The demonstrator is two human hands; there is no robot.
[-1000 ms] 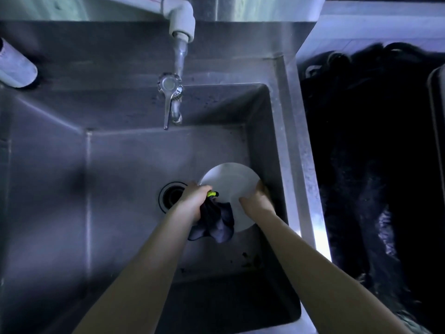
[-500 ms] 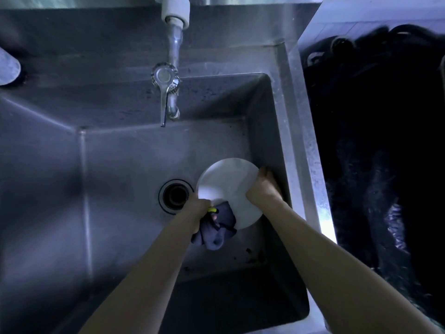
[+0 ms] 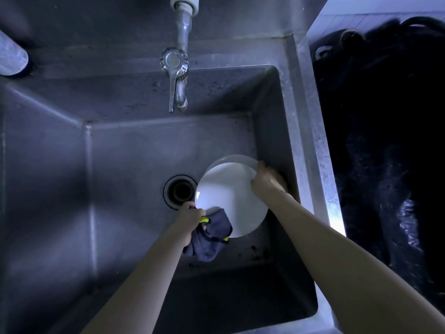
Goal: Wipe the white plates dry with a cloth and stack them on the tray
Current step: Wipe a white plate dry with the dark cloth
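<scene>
Over the steel sink basin, my right hand (image 3: 266,183) grips the right rim of a white plate (image 3: 228,196), fingers curled over its edge. The rim of a second white plate (image 3: 218,161) shows just behind the first. My left hand (image 3: 190,216) grips a bunched dark blue cloth (image 3: 212,239) with a yellow-green trim, and the cloth touches the plate's lower left edge. No tray is in view.
The sink (image 3: 120,177) is deep, with a round drain (image 3: 179,191) just left of the plate. A tap with a lever handle (image 3: 177,78) hangs over the back wall. A steel ledge (image 3: 313,145) borders the right side, with dark black bags (image 3: 385,141) beyond it.
The plate has tipped so that its bright face shows more fully. My left hand with the cloth slid down to the plate's lower left edge.
</scene>
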